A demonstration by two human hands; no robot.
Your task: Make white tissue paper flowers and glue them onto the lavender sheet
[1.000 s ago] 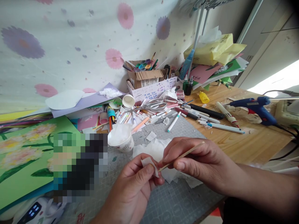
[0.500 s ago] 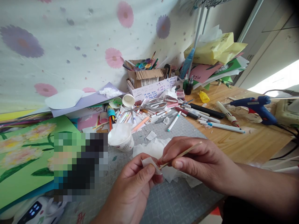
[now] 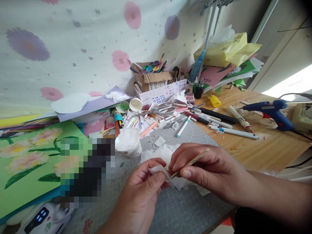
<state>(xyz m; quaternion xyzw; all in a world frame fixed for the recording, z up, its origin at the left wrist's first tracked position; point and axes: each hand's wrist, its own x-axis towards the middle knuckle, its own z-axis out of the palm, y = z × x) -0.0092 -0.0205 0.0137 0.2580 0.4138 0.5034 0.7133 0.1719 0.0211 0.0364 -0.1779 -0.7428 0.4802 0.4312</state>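
Observation:
Between the thumb and fingers of my left hand point(image 3: 143, 188) is pinched a small piece of white tissue paper point(image 3: 156, 169). My right hand point(image 3: 207, 170) grips a thin wooden stick point(image 3: 196, 158), its lower tip at the right edge of the tissue. Both hands are close together over the grey cutting mat point(image 3: 185, 211). Behind and beneath them lies a loose pile of white tissue sheets point(image 3: 158, 154), partly hidden by my fingers. A paper cup point(image 3: 130, 149) with white tissue in its mouth stands just beyond my left hand.
Markers, pencils and scissors point(image 3: 165, 110) lie heaped at the back, before a cardboard box point(image 3: 153, 79). On the wooden tabletop at right rests a blue glue gun point(image 3: 270, 110). A green flower painting point(image 3: 31, 156) lies at left, with a white device with a display point(image 3: 41, 219) below it.
The view has shifted slightly, so everything sits a little further right. Both hands keep their hold on the tissue and the stick, with little movement between them.

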